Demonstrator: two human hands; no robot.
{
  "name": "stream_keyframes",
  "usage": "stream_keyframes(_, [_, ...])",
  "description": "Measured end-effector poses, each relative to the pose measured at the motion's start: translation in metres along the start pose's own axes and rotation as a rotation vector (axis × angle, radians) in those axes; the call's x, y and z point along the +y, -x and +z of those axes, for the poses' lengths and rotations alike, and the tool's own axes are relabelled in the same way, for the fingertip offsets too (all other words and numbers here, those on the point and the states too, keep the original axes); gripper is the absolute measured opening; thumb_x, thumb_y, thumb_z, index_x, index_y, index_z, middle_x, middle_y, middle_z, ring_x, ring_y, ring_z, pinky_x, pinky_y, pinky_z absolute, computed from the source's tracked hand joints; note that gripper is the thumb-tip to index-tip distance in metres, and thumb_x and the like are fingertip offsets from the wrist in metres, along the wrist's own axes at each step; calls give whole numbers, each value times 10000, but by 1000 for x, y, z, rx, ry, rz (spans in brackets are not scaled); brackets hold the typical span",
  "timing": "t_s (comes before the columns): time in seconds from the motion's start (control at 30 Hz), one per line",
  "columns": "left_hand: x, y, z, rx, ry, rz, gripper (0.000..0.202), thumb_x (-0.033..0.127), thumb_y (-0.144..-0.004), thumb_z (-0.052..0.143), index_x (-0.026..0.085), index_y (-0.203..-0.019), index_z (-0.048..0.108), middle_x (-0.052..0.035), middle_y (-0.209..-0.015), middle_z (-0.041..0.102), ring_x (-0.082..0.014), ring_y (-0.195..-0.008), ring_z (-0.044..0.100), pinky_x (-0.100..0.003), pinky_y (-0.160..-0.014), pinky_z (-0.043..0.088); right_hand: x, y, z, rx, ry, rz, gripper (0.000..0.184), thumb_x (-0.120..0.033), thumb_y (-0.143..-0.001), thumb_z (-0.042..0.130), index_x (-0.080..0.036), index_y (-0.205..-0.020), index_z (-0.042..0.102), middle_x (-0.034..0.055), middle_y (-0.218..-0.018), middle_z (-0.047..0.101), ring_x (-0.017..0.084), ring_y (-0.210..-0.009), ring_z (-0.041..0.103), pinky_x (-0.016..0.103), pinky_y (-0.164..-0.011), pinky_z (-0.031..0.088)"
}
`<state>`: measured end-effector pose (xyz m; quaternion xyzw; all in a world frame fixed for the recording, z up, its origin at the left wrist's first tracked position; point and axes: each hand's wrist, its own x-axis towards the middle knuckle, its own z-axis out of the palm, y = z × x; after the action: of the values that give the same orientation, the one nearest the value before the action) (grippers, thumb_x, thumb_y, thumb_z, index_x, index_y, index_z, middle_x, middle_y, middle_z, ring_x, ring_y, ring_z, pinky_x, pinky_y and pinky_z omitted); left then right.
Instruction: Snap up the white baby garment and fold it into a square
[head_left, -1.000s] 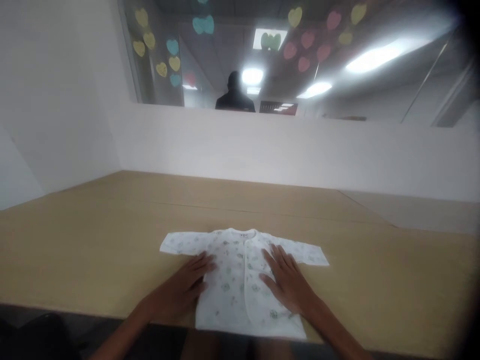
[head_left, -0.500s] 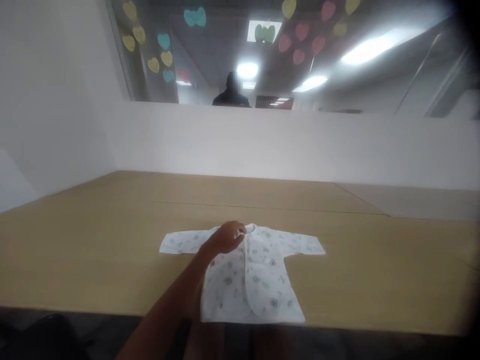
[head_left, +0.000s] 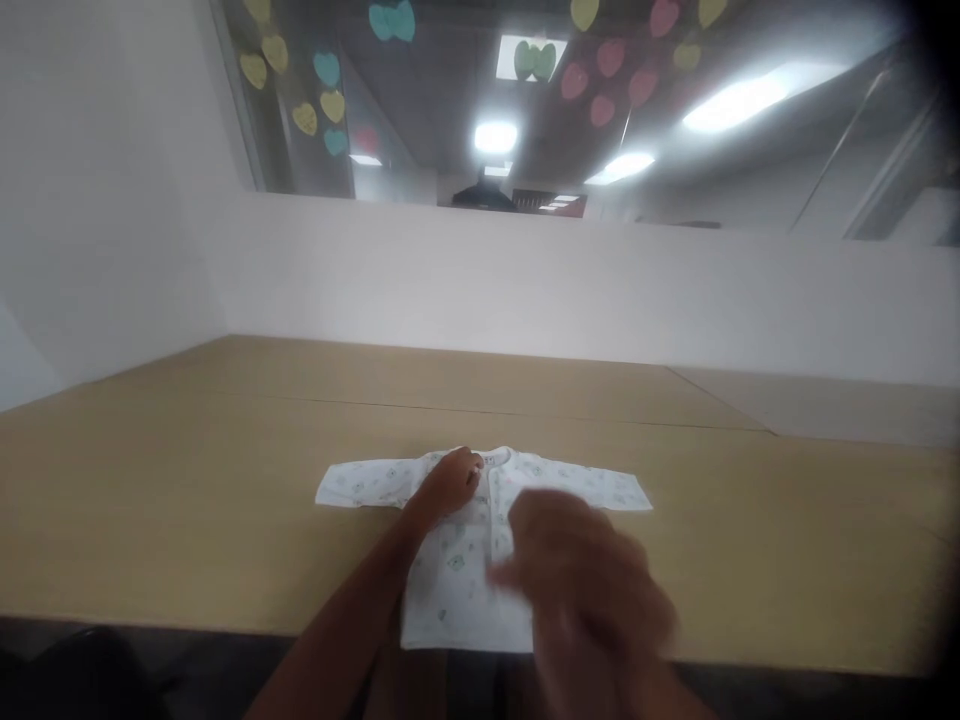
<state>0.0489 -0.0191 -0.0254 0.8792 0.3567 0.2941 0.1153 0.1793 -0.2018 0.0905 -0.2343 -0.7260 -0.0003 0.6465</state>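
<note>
A white baby shirt (head_left: 455, 570) with a small scattered print lies spread on the tabletop. Both its sleeves are stretched out sideways, and its collar points away from me. My left hand (head_left: 452, 482) is at the shirt's neckline, left of the front opening. Its fingers are curled and closed on the cloth there. Over the right side of the shirt front hovers my right hand (head_left: 581, 565), smeared by motion, so its finger position is unclear. It hides much of the right front panel and part of the hem.
The shirt's hem reaches the near edge of the wooden table (head_left: 187, 540). A white wall (head_left: 450, 275) stands behind the table, with a window above it bearing heart-shaped paper notes (head_left: 326, 68). A dark shape of a person (head_left: 484, 197) shows at the window's bottom.
My right hand has come into view from below and now covers the shirt's right front. My left hand has shifted slightly at the neckline. The shirt lies in nearly the same place.
</note>
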Motion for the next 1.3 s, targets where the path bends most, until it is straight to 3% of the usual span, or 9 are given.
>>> stream_keyframes(0.1, [0, 1, 0, 12, 2, -26, 191, 137, -832, 456, 165, -852, 644, -78, -876, 645, -221, -850, 587, -341, -797, 454, 69, -11, 5, 77, 74, 272, 322, -264, -916, 415, -201, -736, 674, 7, -618, 611, 139, -565, 561, 277, -551, 445])
stream_keyframes(0.17, [0, 1, 0, 24, 3, -38, 189, 145, -827, 471, 166, -861, 656, -80, -877, 653, -225, -858, 596, -340, -802, 453, 121, -2, 5, -94, 212, 515, 307, -243, -896, 402, -180, -781, 680, 13, -653, 625, 134, -585, 549, 255, -556, 443])
stream_keyframes(0.23, [0, 0, 1, 31, 9, -39, 203, 135, -811, 483, 165, -882, 671, -82, -890, 667, -227, -875, 606, -337, -817, 453, 161, 17, 5, -240, 223, 540, 232, -187, -811, 479, -176, -732, 697, 4, -623, 621, 129, -545, 533, 250, -543, 440])
stream_keyframes(0.33, [0, -1, 3, 46, 34, -39, 223, 117, -784, 491, 160, -880, 688, -73, -873, 691, -211, -835, 618, -315, -796, 454, 189, 49, 8, -375, 231, 526, 245, -119, -719, 535, -207, -827, 736, 2, -693, 627, 133, -581, 555, 264, -601, 469])
stream_keyframes(0.53, [7, -3, 2, 66, 111, -50, 237, 138, -799, 462, 170, -738, 688, -44, -748, 700, -175, -709, 610, -273, -691, 429, 192, 70, 9, -483, 284, 532, 237, -122, -775, 521, -229, -888, 700, 52, -917, 566, 191, -856, 588, 345, -816, 489])
stream_keyframes(0.8, [3, -5, 7, 86, 148, -54, 258, 145, -799, 460, 168, -774, 716, -63, -822, 734, -186, -770, 644, -272, -726, 438, 193, 69, 10, -517, 286, 526, 228, -127, -841, 482, -243, -929, 657, 47, -1008, 574, 184, -907, 595, 327, -841, 485])
stream_keyframes(0.97, [4, -6, 8, 101, 157, -55, 246, 140, -776, 477, 166, -747, 720, -56, -785, 734, -172, -724, 635, -259, -697, 426, 191, 67, 14, -447, 279, 502, 226, -165, -879, 465, -249, -944, 664, 47, -1031, 555, 177, -929, 588, 312, -829, 475])
stream_keyframes(1.1, [4, -7, 10, 124, 156, -81, 253, 128, -754, 459, 165, -660, 691, -35, -667, 687, -151, -625, 572, -250, -621, 384, 189, 65, 18, -429, 255, 478, 183, -205, -889, 488, -234, -908, 668, 39, -935, 587, 169, -861, 584, 289, -779, 463])
stream_keyframes(1.3, [2, -6, 14, 136, 184, -123, 229, 180, -786, 471, 166, -713, 688, -37, -710, 688, -160, -658, 579, -255, -638, 399, 187, 67, 20, -428, 253, 499, 143, -225, -878, 489, -214, -833, 625, 3, -777, 643, 151, -707, 564, 257, -667, 416])
